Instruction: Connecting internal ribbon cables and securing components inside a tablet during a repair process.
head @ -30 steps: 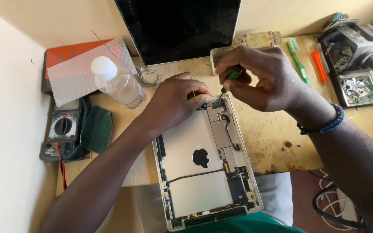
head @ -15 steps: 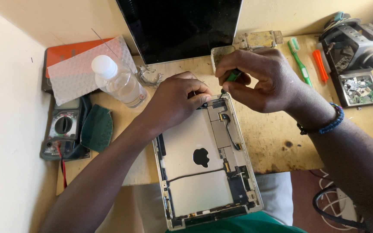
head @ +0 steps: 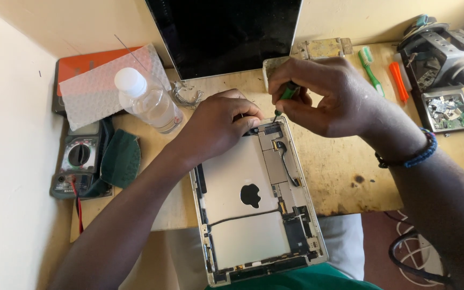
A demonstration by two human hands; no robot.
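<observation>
Your right hand (head: 323, 94) pinched green screwdriver (head: 287, 95), tip down at tablet (head: 253, 198) top corner; left hand (head: 218, 126) pressed flat beside, holding nothing.

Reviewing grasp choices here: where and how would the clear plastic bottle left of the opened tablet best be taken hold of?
Grip the clear bottle around its mid body, coming from its left or front. It leans with its white cap toward the wall, and the left hand crowds its right. The round body probably suits a wrap grip.

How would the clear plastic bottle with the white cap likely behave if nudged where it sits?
The bottle lies tilted against the bubble wrap, so a nudge would probably roll or slide it. It looks partly full of clear liquid, likely giving it some weight. Its smooth round wall may be slippery.
</observation>
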